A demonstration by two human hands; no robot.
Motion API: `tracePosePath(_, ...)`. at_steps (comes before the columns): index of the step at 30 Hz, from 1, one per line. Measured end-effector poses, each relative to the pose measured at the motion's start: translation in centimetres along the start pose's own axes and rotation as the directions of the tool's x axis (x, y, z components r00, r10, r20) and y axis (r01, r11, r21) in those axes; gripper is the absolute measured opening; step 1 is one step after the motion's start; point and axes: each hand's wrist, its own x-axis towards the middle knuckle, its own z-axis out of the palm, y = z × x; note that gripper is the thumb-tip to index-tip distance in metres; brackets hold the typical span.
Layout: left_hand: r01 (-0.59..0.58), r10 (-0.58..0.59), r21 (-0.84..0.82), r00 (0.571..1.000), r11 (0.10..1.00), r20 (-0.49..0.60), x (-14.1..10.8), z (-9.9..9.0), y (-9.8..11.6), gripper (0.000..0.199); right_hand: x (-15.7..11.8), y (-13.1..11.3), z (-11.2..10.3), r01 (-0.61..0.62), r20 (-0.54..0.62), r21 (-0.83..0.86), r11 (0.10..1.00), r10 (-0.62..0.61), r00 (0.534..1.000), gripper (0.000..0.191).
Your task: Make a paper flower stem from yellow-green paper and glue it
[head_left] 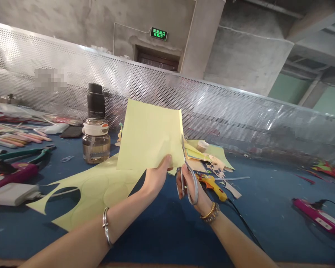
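- Sheet (149,136), pale yellow, is held up above the tabletop (162,230) at the centre of the scene, its broad face toward the viewer.
- Its outline is mostly whole, with straight far, left and near edges. A narrow strip runs along the right edge; whether it is cut partly free or only folded, I cannot tell. The cutting looks confined to that edge, with most of the paper uncut.
- Left hand (158,173) has its grip closed on the near edge, thumb on the front face and fingers mostly hidden behind.
- Right hand (192,182) has its grip wrapped through the loops of the scissors (195,186). The blades point away, right at the sheet's right edge; how far they are parted is too small to tell.
- Circle paper (95,197), of the same yellow, lies on the left, partly under the left forearm. It has round outlines marked on it and a large rounded gap at its left side; the marked rounds are uncut.
- Glue gun (216,188) lies just right of the right hand, near a pile of paper scraps (222,154).
- Jar (96,147) stands to the left, in front of a black bottle (96,102).
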Motion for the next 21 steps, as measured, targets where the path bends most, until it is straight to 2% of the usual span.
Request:
tracePosePath(11,-0.003,0.004,0.019,1.000,1.000,-0.015,-0.11,0.08,0.13,0.036,0.19,0.19,0.10,-0.019,-0.018,0.032,0.999,0.019,1.000,0.055)
tracePosePath(17,0.030,-0.029,0.034,0.999,0.999,-0.025,-0.16,0.14,0.25,0.032,0.31,0.47,0.04,-0.042,-0.016,0.015,0.999,0.042,0.999,0.055)
tracePosePath(21,0.008,-0.008,0.026,1.000,1.000,-0.010,-0.18,0.09,0.23,0.034,0.24,0.72,-0.10,-0.027,0.002,-0.008,1.000,0.027,1.000,0.055)
